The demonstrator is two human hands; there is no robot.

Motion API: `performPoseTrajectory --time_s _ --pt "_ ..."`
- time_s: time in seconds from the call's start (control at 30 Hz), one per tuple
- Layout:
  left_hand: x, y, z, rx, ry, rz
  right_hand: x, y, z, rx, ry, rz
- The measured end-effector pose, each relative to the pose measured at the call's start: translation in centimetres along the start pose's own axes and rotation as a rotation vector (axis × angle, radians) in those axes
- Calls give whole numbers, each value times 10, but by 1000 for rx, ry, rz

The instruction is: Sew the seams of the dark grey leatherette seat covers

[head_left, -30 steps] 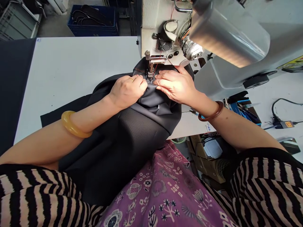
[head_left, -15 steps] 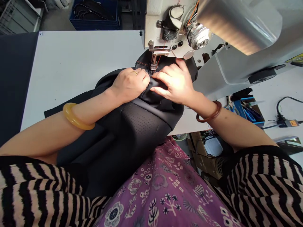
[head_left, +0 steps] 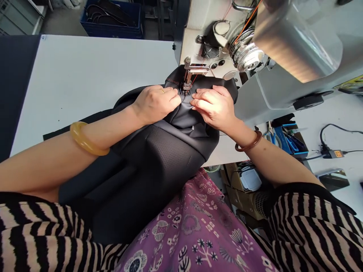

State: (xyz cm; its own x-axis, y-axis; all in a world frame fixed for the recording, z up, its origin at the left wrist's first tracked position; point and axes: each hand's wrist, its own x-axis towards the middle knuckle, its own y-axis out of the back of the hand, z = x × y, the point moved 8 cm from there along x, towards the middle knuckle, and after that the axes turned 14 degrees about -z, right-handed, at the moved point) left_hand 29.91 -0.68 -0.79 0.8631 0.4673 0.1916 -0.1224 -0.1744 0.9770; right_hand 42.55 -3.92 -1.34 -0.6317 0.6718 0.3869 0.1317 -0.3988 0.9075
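A large piece of black leather-like material (head_left: 170, 151), partly perforated, lies bunched under the sewing machine's presser foot (head_left: 186, 87). My left hand (head_left: 159, 102) is closed on the material just left of the foot, fingers curled inward. Right of the foot, my right hand (head_left: 214, 105) has its fingers pressed together, gripping a fold of the same material. A seam runs between the two hands toward the needle, and orange stitching shows at the material's upper left. The fingertips of both hands are partly hidden in the folds.
The sewing machine head (head_left: 195, 41) stands above the hands, its metal cover (head_left: 300, 41) at upper right. A blue box of tools (head_left: 292, 139) and a power socket (head_left: 337, 153) are on the right. A blue crate (head_left: 113, 28) stands beyond the white table (head_left: 85, 75).
My right hand's spread fingers have drawn together onto the material, with the thumb tucked in. My left hand is nearly unchanged. The view has shifted slightly.
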Motion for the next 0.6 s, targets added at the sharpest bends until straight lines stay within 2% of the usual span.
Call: performPoseTrajectory --time_s 0.1,0.23,0.37,0.47,0.6 --pt "0 5 15 329 -46 59 1 -5 6 43 -5 -48" --pt "-1 4 21 462 -14 103 3 -17 17 190 -30 -149" --pt "-2 3 23 467 8 94 4 -13 19 195 13 -92" --pt "1 4 22 419 29 58 7 -13 20 206 22 -110" --pt "8 -1 15 255 139 -134 10 -17 25 217 17 -150"
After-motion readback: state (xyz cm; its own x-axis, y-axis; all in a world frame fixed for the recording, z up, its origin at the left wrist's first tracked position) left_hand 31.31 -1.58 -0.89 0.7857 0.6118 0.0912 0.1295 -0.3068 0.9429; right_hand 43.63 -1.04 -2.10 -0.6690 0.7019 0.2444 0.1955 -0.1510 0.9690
